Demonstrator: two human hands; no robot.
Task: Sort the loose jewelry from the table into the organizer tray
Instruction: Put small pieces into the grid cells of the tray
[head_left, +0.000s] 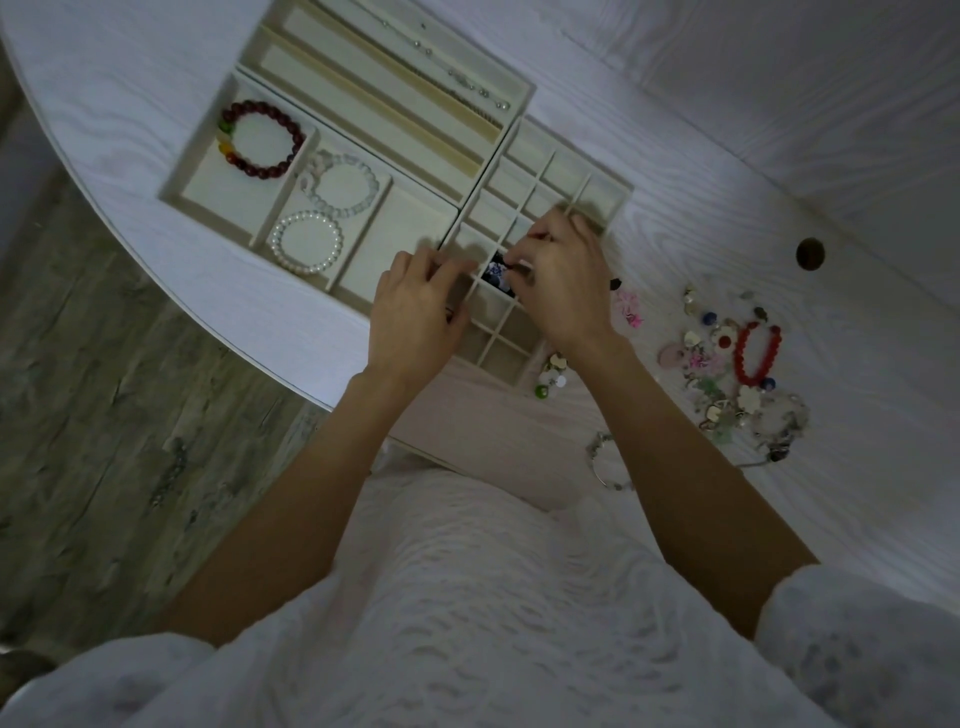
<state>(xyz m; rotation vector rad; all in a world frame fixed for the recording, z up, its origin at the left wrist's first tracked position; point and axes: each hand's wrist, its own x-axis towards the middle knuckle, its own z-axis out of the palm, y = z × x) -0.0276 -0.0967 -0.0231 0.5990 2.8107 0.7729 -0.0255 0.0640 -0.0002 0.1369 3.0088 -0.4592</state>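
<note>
Table (675, 171) of pale woodgrain, dimly lit, perhaps over plank floor (104, 364).

A single head-mounted wide-angle camera looks steeply down and forward from above the person's torso. Both forearms enter from the bottom edge, and the left hand (415, 306) and right hand (563, 283) sit near frame centre. The organizer tray (363, 156) fills the upper-left area; the table (727, 156) runs diagonally (horizon tilted). No second view exists.
</note>
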